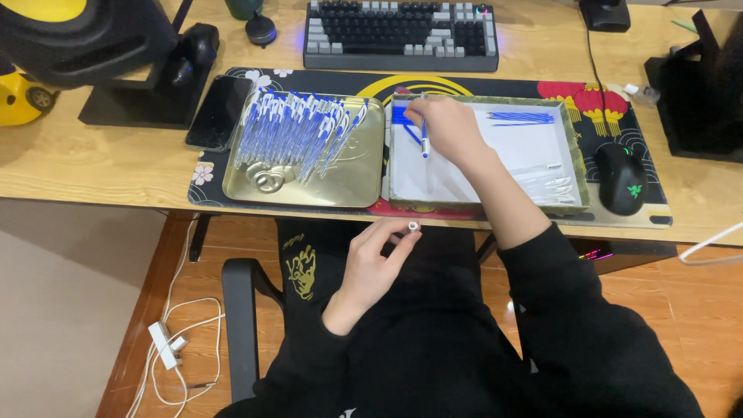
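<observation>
My right hand reaches into the white shallow box on the desk mat and pinches a thin blue pen refill, tip pointing down. Near it in the box lie more blue refills and several clear pen barrels. My left hand is low over my lap, just below the desk edge, holding a small clear pen barrel end-on between its fingertips. To the left, a gold metal tray holds a heap of blue and white pens.
A dark phone lies left of the tray. A keyboard sits at the back, a black mouse to the right on the patterned mat. A black stand is at far right, a chair arm below.
</observation>
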